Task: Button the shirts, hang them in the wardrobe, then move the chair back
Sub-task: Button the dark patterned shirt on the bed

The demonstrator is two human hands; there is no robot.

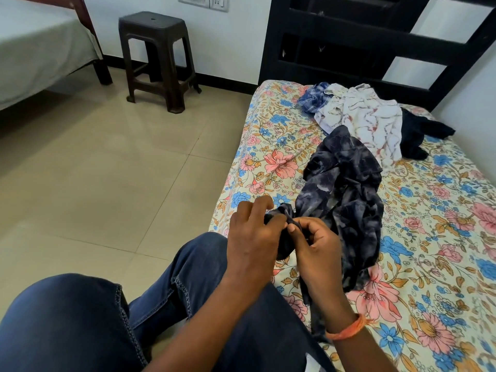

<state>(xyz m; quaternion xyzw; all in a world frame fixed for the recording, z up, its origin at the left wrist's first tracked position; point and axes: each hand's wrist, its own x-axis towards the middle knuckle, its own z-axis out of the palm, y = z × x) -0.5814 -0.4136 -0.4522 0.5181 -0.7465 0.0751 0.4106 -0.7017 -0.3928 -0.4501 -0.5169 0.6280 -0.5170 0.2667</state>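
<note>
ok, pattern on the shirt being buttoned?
Dark navy with mottled grey, tie-dye-like blotches on the shirt; seen in the head view.

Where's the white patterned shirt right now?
In the head view, the white patterned shirt lies crumpled at the far end of the bed, between the blue checked shirt and a dark garment.
</note>
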